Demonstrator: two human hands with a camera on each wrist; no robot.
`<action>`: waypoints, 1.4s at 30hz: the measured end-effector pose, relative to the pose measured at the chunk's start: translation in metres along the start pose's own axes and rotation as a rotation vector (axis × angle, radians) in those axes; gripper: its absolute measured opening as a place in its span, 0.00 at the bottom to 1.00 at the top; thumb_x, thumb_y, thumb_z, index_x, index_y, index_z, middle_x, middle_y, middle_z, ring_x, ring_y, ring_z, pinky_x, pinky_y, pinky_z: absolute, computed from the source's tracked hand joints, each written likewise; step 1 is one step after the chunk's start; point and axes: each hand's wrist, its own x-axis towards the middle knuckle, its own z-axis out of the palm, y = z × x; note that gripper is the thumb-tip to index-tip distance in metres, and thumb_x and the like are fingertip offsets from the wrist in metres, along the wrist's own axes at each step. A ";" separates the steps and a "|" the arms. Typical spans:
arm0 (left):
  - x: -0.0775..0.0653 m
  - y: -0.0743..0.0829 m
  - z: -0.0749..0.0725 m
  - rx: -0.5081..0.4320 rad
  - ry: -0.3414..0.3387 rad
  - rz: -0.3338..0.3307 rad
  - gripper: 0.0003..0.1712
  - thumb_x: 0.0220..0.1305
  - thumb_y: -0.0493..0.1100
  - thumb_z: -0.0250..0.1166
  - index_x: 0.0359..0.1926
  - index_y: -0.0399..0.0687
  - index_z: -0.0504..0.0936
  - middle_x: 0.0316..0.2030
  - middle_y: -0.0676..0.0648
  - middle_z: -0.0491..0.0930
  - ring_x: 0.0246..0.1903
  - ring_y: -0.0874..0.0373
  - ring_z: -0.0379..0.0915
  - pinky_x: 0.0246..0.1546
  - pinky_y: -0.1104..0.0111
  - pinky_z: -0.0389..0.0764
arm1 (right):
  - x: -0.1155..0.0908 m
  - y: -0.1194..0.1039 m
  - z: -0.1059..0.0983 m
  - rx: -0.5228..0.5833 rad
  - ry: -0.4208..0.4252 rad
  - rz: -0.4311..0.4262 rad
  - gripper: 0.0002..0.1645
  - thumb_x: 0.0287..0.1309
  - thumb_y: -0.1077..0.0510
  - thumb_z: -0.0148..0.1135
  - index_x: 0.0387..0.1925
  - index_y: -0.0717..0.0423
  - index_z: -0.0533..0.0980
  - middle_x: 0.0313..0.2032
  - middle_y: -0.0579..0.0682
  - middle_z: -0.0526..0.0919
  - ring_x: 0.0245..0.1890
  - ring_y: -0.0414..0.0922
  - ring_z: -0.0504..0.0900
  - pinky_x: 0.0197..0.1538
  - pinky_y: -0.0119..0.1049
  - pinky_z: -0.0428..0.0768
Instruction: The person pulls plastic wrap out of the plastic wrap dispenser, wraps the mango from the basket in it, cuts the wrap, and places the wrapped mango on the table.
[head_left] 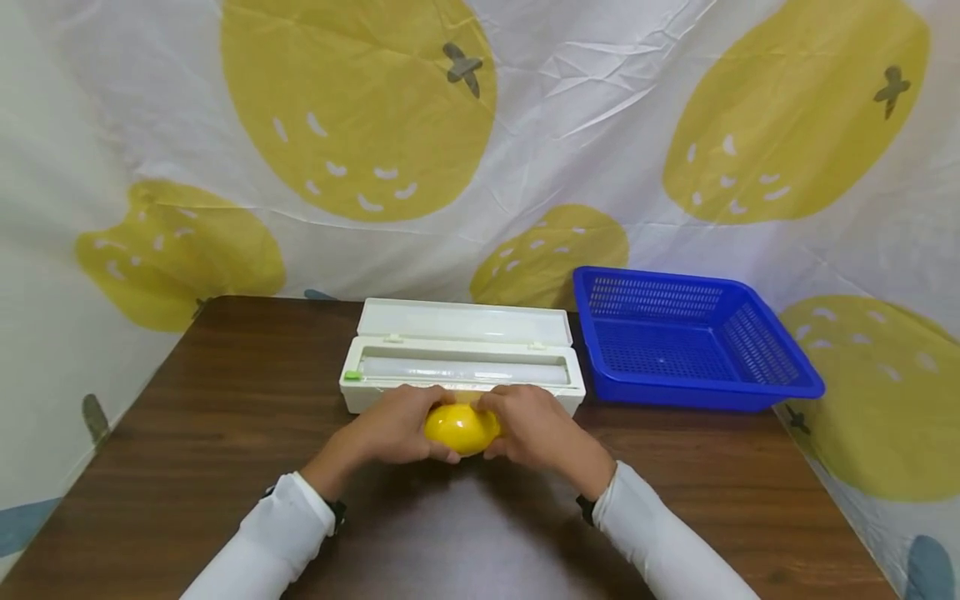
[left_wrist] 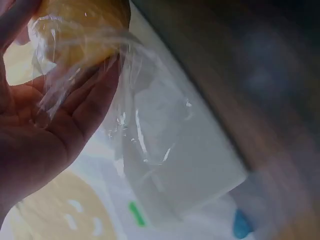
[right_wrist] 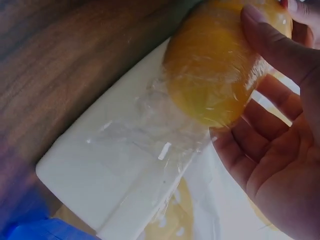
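Observation:
A glossy yellow fruit (head_left: 462,429) is held between both hands, just in front of a white cling film dispenser (head_left: 577,402). My left hand (head_left: 396,425) grips its left side, and my right hand (head_left: 531,427) grips its right side. In the right wrist view the thumb presses on the fruit (right_wrist: 215,65), with the other fingers beneath it. Clear cling film (left_wrist: 82,37) covers the fruit in the left wrist view, and loose wrinkled film trails beside it. The dispenser's lid (head_left: 465,322) stands up at the back, showing a film roll (head_left: 465,371) inside.
To the right of the dispenser is a blue plastic basket (head_left: 708,398) with slotted sides. Everything rests on a dark brown wooden table (head_left: 225,433). A white cloth with yellow fruit prints (head_left: 547,167) hangs behind the table.

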 end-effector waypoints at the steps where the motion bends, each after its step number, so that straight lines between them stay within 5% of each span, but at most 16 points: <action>1: -0.001 0.002 0.000 0.002 0.004 0.003 0.36 0.42 0.54 0.80 0.52 0.44 0.80 0.37 0.51 0.83 0.32 0.58 0.71 0.36 0.60 0.75 | 0.001 0.000 -0.001 0.007 -0.010 -0.003 0.31 0.36 0.47 0.82 0.45 0.52 0.83 0.39 0.47 0.88 0.36 0.45 0.82 0.42 0.45 0.84; 5: -0.006 0.010 0.003 0.079 0.044 0.030 0.37 0.43 0.51 0.80 0.53 0.40 0.79 0.40 0.47 0.84 0.34 0.55 0.73 0.38 0.59 0.78 | 0.003 0.001 -0.004 0.007 -0.046 -0.015 0.31 0.36 0.48 0.82 0.46 0.53 0.83 0.38 0.47 0.88 0.36 0.45 0.82 0.44 0.46 0.84; 12: -0.011 0.027 0.007 0.396 0.220 0.162 0.35 0.40 0.50 0.81 0.48 0.38 0.78 0.41 0.38 0.79 0.35 0.46 0.75 0.36 0.54 0.83 | 0.011 0.001 -0.014 -0.002 -0.109 0.023 0.32 0.35 0.47 0.82 0.45 0.54 0.84 0.38 0.47 0.90 0.34 0.44 0.81 0.42 0.45 0.84; 16: -0.012 0.032 0.010 0.531 0.244 0.169 0.37 0.39 0.54 0.81 0.48 0.40 0.79 0.38 0.39 0.78 0.36 0.44 0.72 0.35 0.54 0.80 | 0.017 0.002 -0.018 0.027 -0.151 0.041 0.30 0.33 0.48 0.83 0.43 0.53 0.85 0.35 0.46 0.89 0.31 0.43 0.80 0.40 0.44 0.83; 23: -0.016 0.034 0.020 0.624 0.224 0.139 0.41 0.40 0.56 0.81 0.54 0.40 0.78 0.41 0.39 0.78 0.40 0.44 0.73 0.38 0.53 0.80 | 0.020 0.004 -0.020 0.051 -0.178 0.022 0.27 0.34 0.49 0.83 0.40 0.53 0.85 0.31 0.44 0.87 0.29 0.42 0.77 0.38 0.42 0.82; 33: -0.020 0.037 0.031 0.759 0.355 0.153 0.33 0.43 0.48 0.76 0.54 0.44 0.81 0.34 0.41 0.81 0.35 0.46 0.73 0.34 0.57 0.74 | 0.022 0.007 -0.016 0.062 -0.192 -0.035 0.21 0.37 0.52 0.82 0.36 0.51 0.83 0.26 0.42 0.83 0.26 0.42 0.75 0.35 0.41 0.79; 42: -0.020 0.041 0.038 0.872 0.374 0.100 0.27 0.50 0.41 0.73 0.55 0.46 0.82 0.37 0.41 0.81 0.37 0.46 0.69 0.35 0.55 0.68 | 0.024 0.009 -0.018 0.060 -0.249 -0.049 0.19 0.42 0.55 0.79 0.39 0.50 0.84 0.27 0.42 0.83 0.27 0.43 0.74 0.37 0.41 0.78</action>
